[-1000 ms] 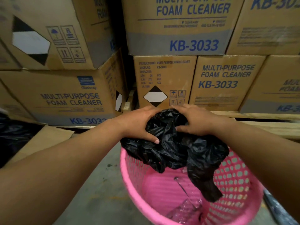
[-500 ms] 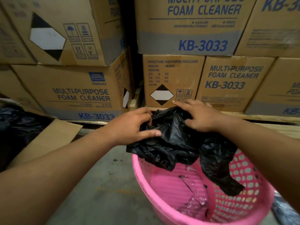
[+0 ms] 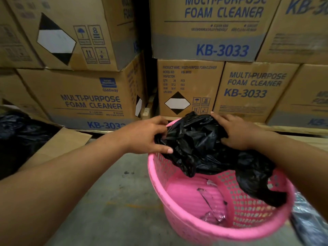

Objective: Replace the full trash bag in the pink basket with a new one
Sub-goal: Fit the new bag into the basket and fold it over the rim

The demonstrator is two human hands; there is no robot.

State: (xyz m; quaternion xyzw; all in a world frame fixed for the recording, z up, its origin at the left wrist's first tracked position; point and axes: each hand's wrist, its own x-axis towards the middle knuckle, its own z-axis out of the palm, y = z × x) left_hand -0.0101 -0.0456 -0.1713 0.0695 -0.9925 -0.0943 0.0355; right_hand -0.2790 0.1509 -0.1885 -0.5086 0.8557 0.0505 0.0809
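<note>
- Head view shows your left hand (image 3: pixel 149 135) and right hand (image 3: pixel 234 134) both closed on the crumpled black trash bag (image 3: pixel 200 148).
- You hold that bag over the far rim of the pink basket (image 3: pixel 177 215), one tail drooping inside.
- Clear plastic scraps (image 3: pixel 211 210) lie on the basket's floor.
- Cardboard boxes (image 3: pixel 255 89) stand stacked behind the basket.

My left hand (image 3: pixel 147 134) and right hand (image 3: pixel 234 133) are bare, no gloves, rings, watch or bands visible, nails short and unpainted where seen, both forearms uncovered with no sleeve in view.
</note>
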